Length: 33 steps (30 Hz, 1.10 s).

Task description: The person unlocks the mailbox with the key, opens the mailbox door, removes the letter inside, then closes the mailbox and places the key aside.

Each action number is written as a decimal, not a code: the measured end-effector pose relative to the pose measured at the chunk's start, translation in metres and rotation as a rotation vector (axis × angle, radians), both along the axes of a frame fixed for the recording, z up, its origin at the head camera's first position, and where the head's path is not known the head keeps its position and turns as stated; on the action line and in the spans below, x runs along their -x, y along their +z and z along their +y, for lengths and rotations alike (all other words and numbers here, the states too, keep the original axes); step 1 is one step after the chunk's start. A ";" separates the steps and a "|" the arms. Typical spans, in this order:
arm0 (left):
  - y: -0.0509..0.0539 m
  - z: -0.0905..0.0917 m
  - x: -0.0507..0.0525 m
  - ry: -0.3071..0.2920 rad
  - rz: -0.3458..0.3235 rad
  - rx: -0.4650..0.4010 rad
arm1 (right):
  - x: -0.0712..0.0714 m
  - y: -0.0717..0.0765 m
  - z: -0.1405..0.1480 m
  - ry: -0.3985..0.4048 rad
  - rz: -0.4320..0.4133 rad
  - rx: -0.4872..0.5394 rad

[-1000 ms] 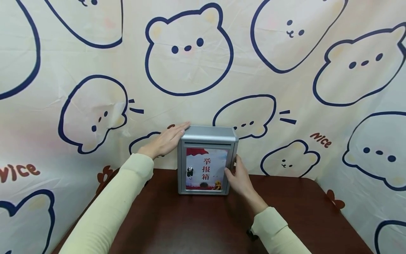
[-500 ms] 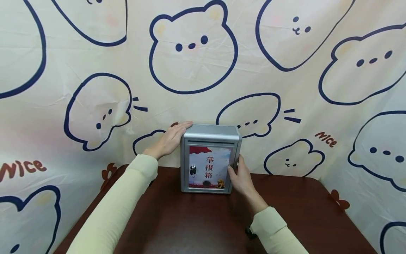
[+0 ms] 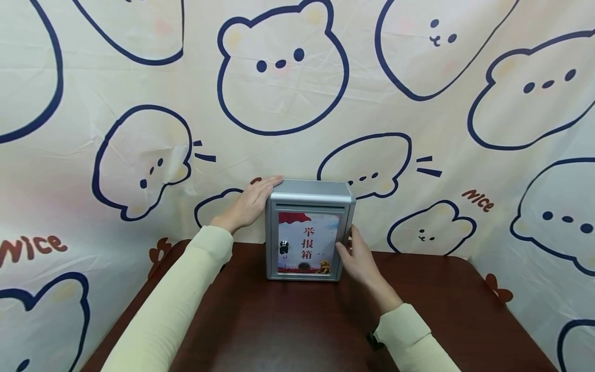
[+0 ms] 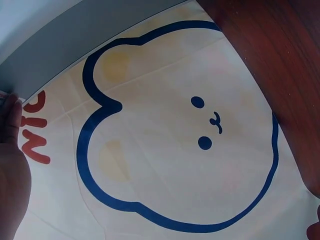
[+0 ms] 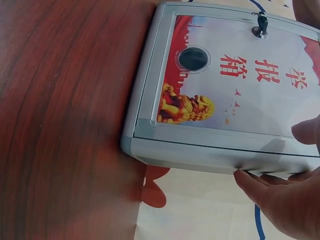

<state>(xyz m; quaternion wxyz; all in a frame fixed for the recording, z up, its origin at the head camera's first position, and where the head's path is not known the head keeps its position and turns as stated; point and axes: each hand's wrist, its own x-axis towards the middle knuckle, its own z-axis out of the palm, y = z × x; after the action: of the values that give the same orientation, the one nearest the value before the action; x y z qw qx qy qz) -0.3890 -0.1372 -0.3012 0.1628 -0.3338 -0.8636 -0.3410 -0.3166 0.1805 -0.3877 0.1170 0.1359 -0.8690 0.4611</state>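
Observation:
A silver metal report box (image 3: 309, 191) stands upright on the brown table, against the patterned cloth. Its front panel carries red characters, a red drape and a golden lion, with a small dark round window below. A key (image 5: 262, 21) sits in the lock on the panel's left side. My left hand (image 3: 246, 203) rests on the box's upper left corner, fingers extended along the top edge. At the right side, my right hand (image 3: 360, 258) holds the box, thumb on the front and fingers along the side. In the left wrist view, only part of my left hand (image 4: 12, 175) shows.
The table (image 3: 288, 325) has a dark wood-grain top with rounded far corners. A cream cloth (image 3: 283, 113) printed with blue-outlined animal faces hangs behind it and on both sides.
The box appears slightly farther right and higher in the head view, as does the background. Both hands keep their places on it.

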 end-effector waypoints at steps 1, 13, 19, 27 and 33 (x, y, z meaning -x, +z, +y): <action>-0.001 0.000 0.000 0.001 0.008 -0.001 | -0.001 0.000 0.001 0.005 0.002 -0.010; 0.003 0.001 0.000 0.034 0.038 0.043 | -0.022 0.010 0.003 0.017 0.000 -0.158; 0.002 0.000 -0.001 0.039 0.030 0.036 | -0.037 0.016 -0.009 -0.065 0.031 -0.265; 0.001 0.001 0.001 0.053 0.053 0.019 | -0.054 0.021 -0.038 -0.120 0.194 -0.513; -0.001 0.002 -0.001 0.056 0.049 0.020 | -0.054 0.015 -0.062 -0.021 0.342 -0.688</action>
<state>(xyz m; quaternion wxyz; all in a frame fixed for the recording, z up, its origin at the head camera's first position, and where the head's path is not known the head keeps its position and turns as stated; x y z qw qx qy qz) -0.3877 -0.1353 -0.3018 0.1898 -0.3194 -0.8717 -0.3196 -0.2622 0.1181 -0.3723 0.2127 0.2334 -0.9422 0.1118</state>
